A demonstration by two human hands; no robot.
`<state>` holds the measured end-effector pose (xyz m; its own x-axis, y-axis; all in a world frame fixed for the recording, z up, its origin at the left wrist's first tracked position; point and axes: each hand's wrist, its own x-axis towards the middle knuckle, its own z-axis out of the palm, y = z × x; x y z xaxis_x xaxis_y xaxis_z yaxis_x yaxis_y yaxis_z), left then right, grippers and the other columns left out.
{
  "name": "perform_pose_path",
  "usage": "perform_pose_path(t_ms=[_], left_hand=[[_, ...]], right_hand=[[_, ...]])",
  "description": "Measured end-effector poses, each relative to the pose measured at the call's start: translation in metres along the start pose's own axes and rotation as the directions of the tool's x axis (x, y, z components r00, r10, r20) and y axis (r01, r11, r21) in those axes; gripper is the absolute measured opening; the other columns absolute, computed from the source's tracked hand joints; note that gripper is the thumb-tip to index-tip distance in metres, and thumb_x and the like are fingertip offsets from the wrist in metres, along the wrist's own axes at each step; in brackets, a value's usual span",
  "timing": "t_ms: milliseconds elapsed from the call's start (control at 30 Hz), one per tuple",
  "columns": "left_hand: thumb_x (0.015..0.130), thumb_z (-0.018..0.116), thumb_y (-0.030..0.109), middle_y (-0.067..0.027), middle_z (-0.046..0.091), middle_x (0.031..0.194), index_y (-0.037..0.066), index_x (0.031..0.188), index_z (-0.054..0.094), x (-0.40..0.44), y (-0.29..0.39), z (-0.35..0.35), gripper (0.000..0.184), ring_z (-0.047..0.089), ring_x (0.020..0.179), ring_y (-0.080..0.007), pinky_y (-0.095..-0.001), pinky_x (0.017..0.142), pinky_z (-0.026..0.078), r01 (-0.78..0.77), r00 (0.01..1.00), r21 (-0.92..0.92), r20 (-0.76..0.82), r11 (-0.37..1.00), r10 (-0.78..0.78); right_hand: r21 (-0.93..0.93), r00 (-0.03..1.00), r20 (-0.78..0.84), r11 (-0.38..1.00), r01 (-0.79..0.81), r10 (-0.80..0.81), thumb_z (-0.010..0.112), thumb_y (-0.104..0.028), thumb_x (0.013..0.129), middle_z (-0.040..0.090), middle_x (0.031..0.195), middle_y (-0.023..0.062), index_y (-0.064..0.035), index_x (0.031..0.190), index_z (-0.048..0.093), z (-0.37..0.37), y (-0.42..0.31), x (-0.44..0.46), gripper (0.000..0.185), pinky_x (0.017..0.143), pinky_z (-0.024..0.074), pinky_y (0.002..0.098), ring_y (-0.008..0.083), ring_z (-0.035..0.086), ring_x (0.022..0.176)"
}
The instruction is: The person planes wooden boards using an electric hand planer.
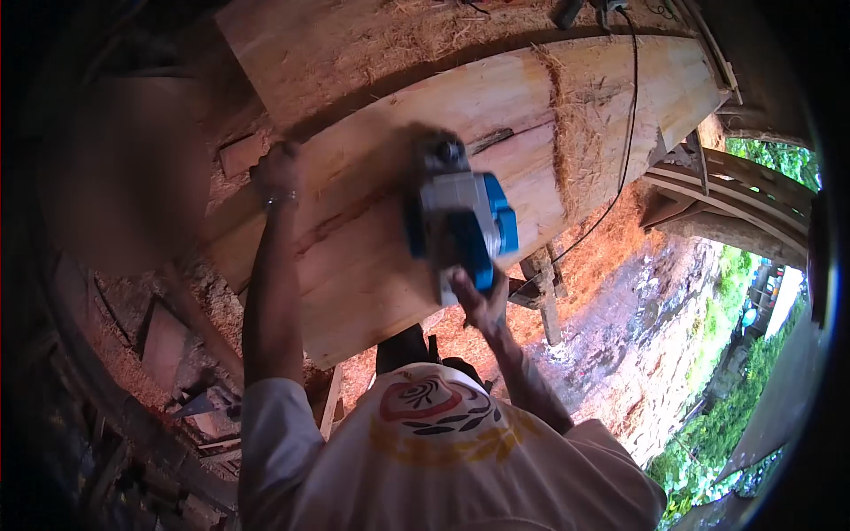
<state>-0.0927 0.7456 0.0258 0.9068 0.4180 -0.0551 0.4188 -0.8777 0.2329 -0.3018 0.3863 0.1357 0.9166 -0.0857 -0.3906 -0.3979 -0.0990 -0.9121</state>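
A wide, pale wooden board [354, 292] lies across the view, with dark cracks along its grain. On its surface sits a blue and silver electric planer [465, 217], slightly blurred. My right hand [482, 303] is closed around the planer's rear handle, at the near side of the board. My left hand [277, 173], with a band at the wrist, is closed over the board's far left edge; shadow partly hides its fingers.
Curly wood shavings [567, 133] form a band across the board. A black cord [630, 115] runs over the board and down its near side. Another wide plank [354, 44] lies behind. Wooden supports [544, 296] stand below, and shavings cover the ground. Offcuts [166, 345] lie at left.
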Motion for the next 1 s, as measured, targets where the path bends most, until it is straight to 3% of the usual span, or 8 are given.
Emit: perform_pose_path(t_ms=[167,233,267,333,433,500,733,1000], left_hand=[[0.098,0.038,0.047,-0.0231,0.073,0.091,0.009,0.093,0.075,0.001,0.001,-0.004,0.053,0.071,0.088,-0.0428,-0.0544,0.083,0.054,0.016,0.999,0.018,0.043,1.0,-0.017],[0.098,0.038,0.047,-0.0237,0.073,0.09,0.008,0.092,0.074,-0.001,0.0,-0.004,0.054,0.071,0.088,-0.0427,-0.054,0.082,0.054,-0.008,0.999,0.014,0.04,1.0,0.007],[0.098,0.038,0.047,-0.0237,0.073,0.091,0.008,0.093,0.074,-0.002,0.0,-0.004,0.054,0.071,0.089,-0.043,-0.0538,0.082,0.054,-0.004,0.999,0.02,0.049,1.0,0.003],[0.098,0.038,0.048,-0.0239,0.073,0.093,0.007,0.093,0.074,0.001,0.0,-0.005,0.055,0.071,0.09,-0.0438,-0.0534,0.082,0.055,0.01,0.998,0.025,0.055,1.0,-0.011],[0.099,0.036,0.048,-0.0227,0.074,0.095,0.008,0.095,0.075,-0.001,0.003,-0.005,0.056,0.071,0.092,-0.0438,-0.0534,0.084,0.055,0.02,0.999,0.006,0.044,1.0,-0.021],[0.1,0.035,0.045,-0.0196,0.075,0.095,0.009,0.096,0.074,-0.003,0.002,-0.006,0.053,0.072,0.091,-0.0402,-0.0543,0.084,0.054,-0.041,0.998,0.104,0.051,0.994,0.035],[0.099,0.032,0.051,-0.0223,0.075,0.099,0.006,0.097,0.077,0.002,0.001,0.001,0.063,0.072,0.094,-0.0415,-0.0535,0.087,0.054,-0.025,1.0,0.079,0.02,0.997,0.023],[0.098,0.037,0.045,-0.0262,0.071,0.108,0.008,0.119,0.068,0.004,-0.002,0.015,0.053,0.069,0.095,-0.046,-0.0588,0.084,0.053,-0.011,0.989,0.017,-0.148,1.0,0.014]], right_hand=[[-0.036,0.994,-0.053,0.995,0.091,-0.093,0.078,-0.044,0.09,0.064,0.069,0.0004,-0.0028,0.091,0.07,0.049,-0.06,0.136,0.042,0.057,0.0453,0.0288,0.0081,0.055,0.064],[-0.138,0.96,-0.109,0.96,0.242,-0.258,0.078,-0.049,0.088,0.066,0.068,0.0052,0.0014,0.095,0.072,0.067,-0.091,0.178,0.051,0.059,0.0494,0.0348,0.0146,0.059,0.064],[-0.264,0.908,-0.134,0.898,0.352,-0.396,0.074,-0.052,0.089,0.057,0.061,0.002,-0.0005,0.093,0.071,0.071,-0.087,0.203,0.052,0.048,0.04,0.0319,0.0111,0.049,0.052],[-0.14,0.941,-0.139,0.947,0.289,-0.307,0.076,-0.051,0.088,0.058,0.061,0.0048,0.0004,0.098,0.071,0.076,-0.093,0.208,0.053,0.05,0.0433,0.0331,0.0151,0.052,0.053],[-0.258,0.921,-0.104,0.905,0.338,-0.374,0.078,-0.045,0.088,0.056,0.061,0.0034,-0.0004,0.095,0.071,0.064,-0.09,0.175,0.046,0.049,0.0432,0.0326,0.0157,0.052,0.052],[-0.107,0.99,-0.059,0.987,0.119,-0.126,0.075,-0.044,0.092,0.061,0.063,0.005,-0.001,0.089,0.069,0.046,-0.054,0.129,0.043,0.054,0.045,0.0346,0.0133,0.055,0.058],[-0.107,0.995,-0.088,0.993,-0.058,0.049,0.078,-0.019,0.089,0.072,0.08,0.0064,0.0014,0.108,0.066,-0.026,0.003,-0.106,0.03,0.062,0.0525,0.0292,0.0117,0.066,0.07],[-0.098,0.99,-0.127,0.992,-0.073,0.061,0.08,-0.043,0.084,0.069,0.072,0.0045,0.0027,0.106,0.067,-0.113,-0.016,-0.194,0.052,0.057,0.0491,0.0295,0.0108,0.061,0.063]])
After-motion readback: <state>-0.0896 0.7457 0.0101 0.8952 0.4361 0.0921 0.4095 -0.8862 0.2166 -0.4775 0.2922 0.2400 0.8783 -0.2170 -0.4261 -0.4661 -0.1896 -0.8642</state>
